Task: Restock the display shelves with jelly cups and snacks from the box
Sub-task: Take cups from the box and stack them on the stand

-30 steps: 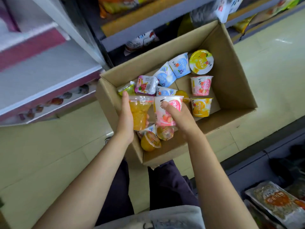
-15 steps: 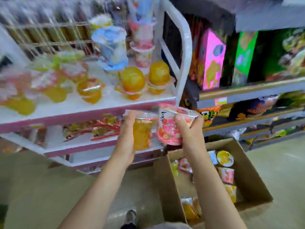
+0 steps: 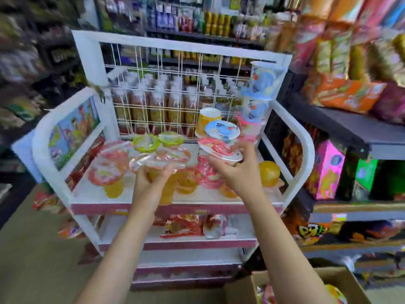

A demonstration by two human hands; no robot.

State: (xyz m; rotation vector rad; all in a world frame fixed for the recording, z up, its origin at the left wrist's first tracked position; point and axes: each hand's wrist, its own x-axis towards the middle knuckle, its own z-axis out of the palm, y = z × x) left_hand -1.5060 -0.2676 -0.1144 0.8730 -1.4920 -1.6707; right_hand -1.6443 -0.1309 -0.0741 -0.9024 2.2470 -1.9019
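Now left hand (image 3: 151,183) gripping clear orange jelly cup (image 3: 163,183), right hand (image 3: 238,172) clasping pink jelly cup (image 3: 210,170) sidewall; light, thin plastic, foil lids denting easily.

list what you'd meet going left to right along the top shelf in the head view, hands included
white rack side panel with cartoon picture → left hand on clear orange jelly cup → right hand on pink-lidded cup → round orange jelly

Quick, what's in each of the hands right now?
Left hand: closed around a clear cup of yellow jelly, above the top shelf.
Right hand: holding a pink jelly cup.
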